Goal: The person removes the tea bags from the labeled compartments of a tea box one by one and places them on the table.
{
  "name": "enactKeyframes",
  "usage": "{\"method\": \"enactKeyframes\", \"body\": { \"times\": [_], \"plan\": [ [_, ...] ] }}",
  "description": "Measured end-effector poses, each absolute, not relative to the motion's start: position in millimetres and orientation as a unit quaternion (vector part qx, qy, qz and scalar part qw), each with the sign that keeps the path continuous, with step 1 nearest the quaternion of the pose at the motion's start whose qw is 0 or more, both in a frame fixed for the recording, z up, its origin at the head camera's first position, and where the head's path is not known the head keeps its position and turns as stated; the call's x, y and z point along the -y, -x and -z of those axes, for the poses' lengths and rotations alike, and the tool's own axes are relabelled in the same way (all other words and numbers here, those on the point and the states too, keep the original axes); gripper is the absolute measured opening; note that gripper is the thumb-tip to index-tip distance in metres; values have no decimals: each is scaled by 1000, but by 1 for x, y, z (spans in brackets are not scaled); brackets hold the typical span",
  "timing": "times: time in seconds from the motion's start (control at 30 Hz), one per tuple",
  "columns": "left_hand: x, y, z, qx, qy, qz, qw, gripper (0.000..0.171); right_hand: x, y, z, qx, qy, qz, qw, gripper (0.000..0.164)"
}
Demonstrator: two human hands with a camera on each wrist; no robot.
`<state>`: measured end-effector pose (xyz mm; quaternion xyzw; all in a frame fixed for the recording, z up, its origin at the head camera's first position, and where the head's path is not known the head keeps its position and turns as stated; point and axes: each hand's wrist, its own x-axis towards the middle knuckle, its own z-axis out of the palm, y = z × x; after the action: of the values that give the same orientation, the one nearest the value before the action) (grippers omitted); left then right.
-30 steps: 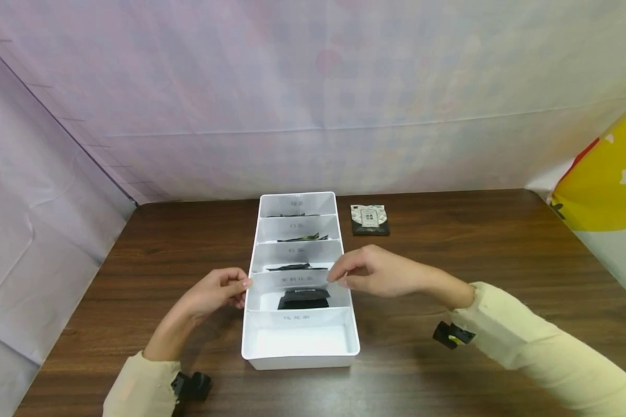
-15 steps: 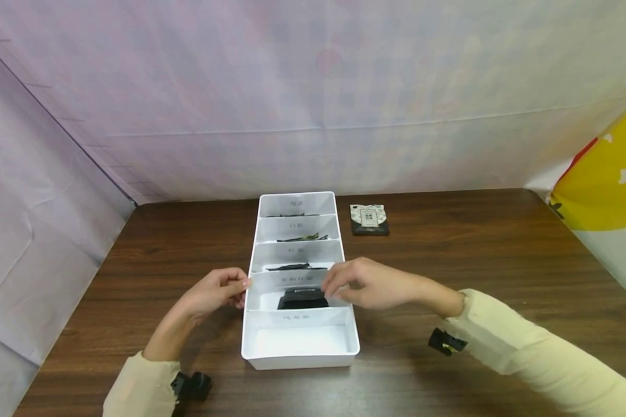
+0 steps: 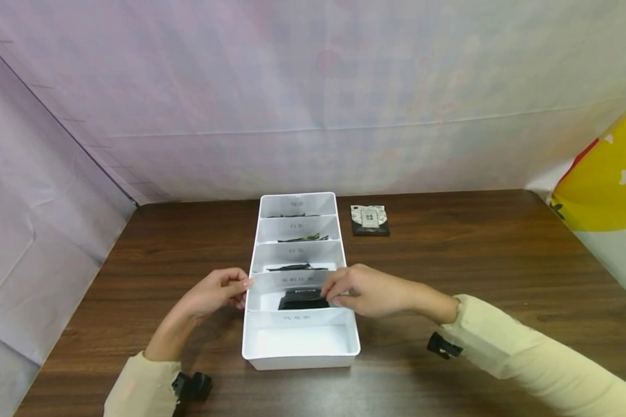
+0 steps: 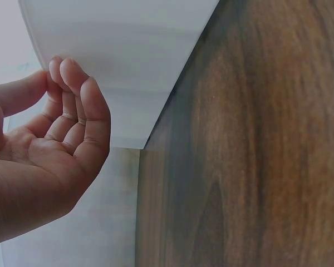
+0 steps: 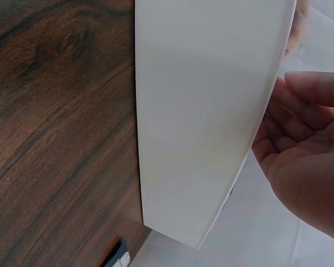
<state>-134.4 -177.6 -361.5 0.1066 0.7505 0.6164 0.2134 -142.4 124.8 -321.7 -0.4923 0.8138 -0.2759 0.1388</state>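
Observation:
A long white divided box (image 3: 301, 362) stands on the table, a printed label in each compartment. My left hand (image 3: 220, 292) pinches its left rim; thumb and fingertips meet at the edge in the left wrist view. My right hand (image 3: 370, 291) reaches over the right rim into the second compartment from the front. Its bent fingertips are right at the right end of the black tea sachets (image 3: 299, 299) lying there. In the right wrist view the box wall (image 5: 200, 111) hides those fingertips, so I cannot tell whether they pinch a sachet.
Dark flat sachets (image 3: 292, 267) lie in the third compartment from the front, with a green-edged one (image 3: 305, 238) behind. The front compartment shows a bare white floor. A black-and-white tea packet (image 3: 370, 220) lies right of the box on the wooden table (image 3: 475, 249). Pale cloth (image 3: 313, 116) hangs behind.
My right hand has moved down and slightly left, from above the right rim to the black sachets inside the compartment. My left hand keeps its place on the rim.

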Motion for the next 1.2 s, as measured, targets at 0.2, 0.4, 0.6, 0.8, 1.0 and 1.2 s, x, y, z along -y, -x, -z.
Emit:
{"method": "enactKeyframes", "body": {
  "times": [0.2, 0.4, 0.6, 0.8, 1.0, 1.2],
  "plan": [
    [177, 134, 362, -746, -106, -621, 215, 15, -125, 143, 322, -812, 479, 302, 137, 17],
    [178, 134, 362, -745, -104, -623, 214, 15, -125, 145, 322, -817, 476, 304, 113, 18],
    [177, 135, 363, -745, -101, -623, 215, 17, -125, 147, 319, -821, 467, 314, 95, 18],
    [178, 135, 363, -748, -98, -620, 216, 15, -127, 149, 308, -825, 463, 317, 75, 18],
    [179, 135, 365, -745, -103, -623, 216, 14, -129, 149, 295, -826, 456, 325, 65, 18],
    [178, 135, 364, -746, -104, -622, 215, 17, -133, 152, 283, -825, 454, 335, 45, 19]
  ]
}}
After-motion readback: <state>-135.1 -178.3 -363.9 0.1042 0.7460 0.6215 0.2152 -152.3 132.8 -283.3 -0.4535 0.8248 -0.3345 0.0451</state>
